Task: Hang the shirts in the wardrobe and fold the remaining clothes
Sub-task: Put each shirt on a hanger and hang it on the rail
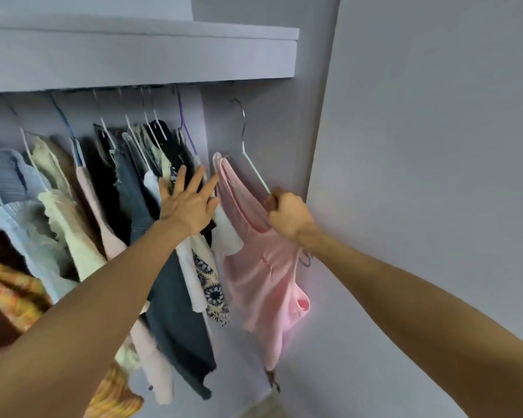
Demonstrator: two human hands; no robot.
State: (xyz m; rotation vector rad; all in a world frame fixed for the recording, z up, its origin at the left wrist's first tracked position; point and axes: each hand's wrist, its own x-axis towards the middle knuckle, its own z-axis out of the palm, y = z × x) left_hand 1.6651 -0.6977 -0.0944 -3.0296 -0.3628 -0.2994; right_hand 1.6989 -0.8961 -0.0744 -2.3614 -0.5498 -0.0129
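Note:
A pink sleeveless shirt (263,276) hangs on a wire hanger (254,167) at the right end of the wardrobe. The hanger's hook reaches up toward the rail under the shelf; I cannot tell whether it rests on the rail. My right hand (287,218) grips the hanger's lower right arm together with the pink fabric. My left hand (187,203) lies flat with straight, spread fingers against the row of hung clothes (127,188), just left of the pink shirt.
A grey shelf (139,55) runs above the rail. Several garments on wire hangers fill the left and middle of the wardrobe. The wardrobe's side panel (287,131) stands right behind the pink shirt, and a plain wall or door (435,176) fills the right side.

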